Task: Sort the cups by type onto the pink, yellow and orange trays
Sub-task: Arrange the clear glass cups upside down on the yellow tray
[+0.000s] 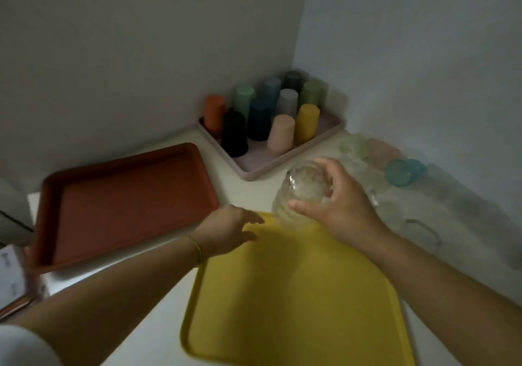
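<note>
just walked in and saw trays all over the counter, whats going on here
A person is sorting cups onto trays. Their right hand grips a clear glass cup over the far edge of the yellow tray, and the left hand is open by that tray's far left corner. Opaque coloured cups stand upside down on the pink tray. No cups show on the orange tray. More translucent cups wait on the counter to the right.

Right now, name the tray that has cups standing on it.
The pink tray in the far corner: coloured cups stand on it; the orange tray and yellow tray bear none.
</note>
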